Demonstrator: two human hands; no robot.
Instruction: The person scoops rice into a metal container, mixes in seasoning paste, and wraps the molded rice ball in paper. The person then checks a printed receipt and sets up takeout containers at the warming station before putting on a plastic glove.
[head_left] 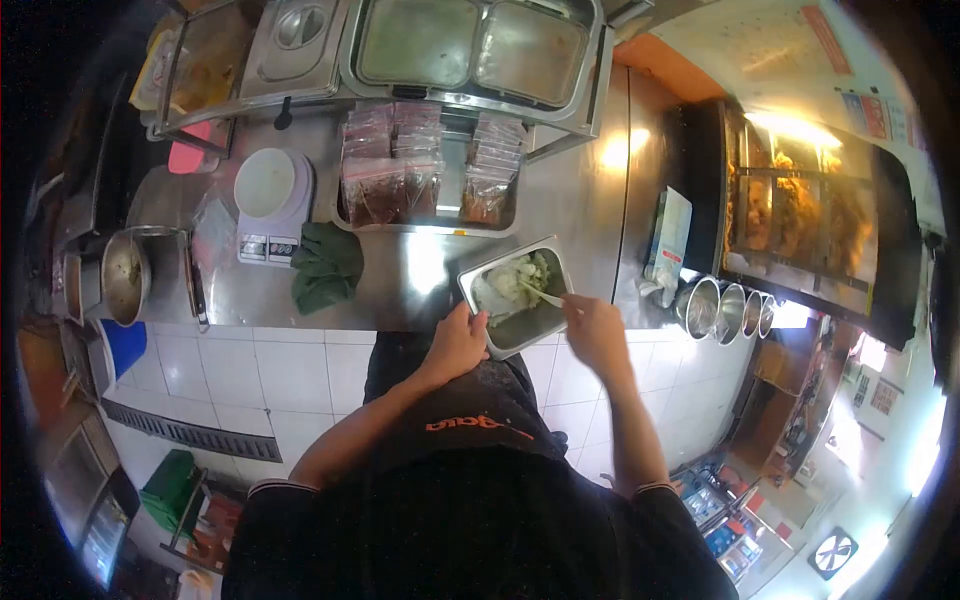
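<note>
A rectangular metal container (pixel 530 328) sits tilted at the front edge of the steel counter, with a pale green and white chopped food (pixel 515 283) in its far part. My left hand (pixel 460 343) grips the container's near left corner. On the right, my right hand (pixel 594 328) is closed round the handle of a light-coloured utensil (pixel 545 296), whose far end is in the food. What the utensil's tip looks like is hidden by the food.
Behind the container, a metal tray (pixel 455 222) holds several plastic-wrapped packs. Left of it are a green cloth (pixel 326 268), a kitchen scale (pixel 268 248) and a metal pan (pixel 125 278). Metal bowls (pixel 700 305) and a lit glass cabinet (pixel 800 200) stand at the right.
</note>
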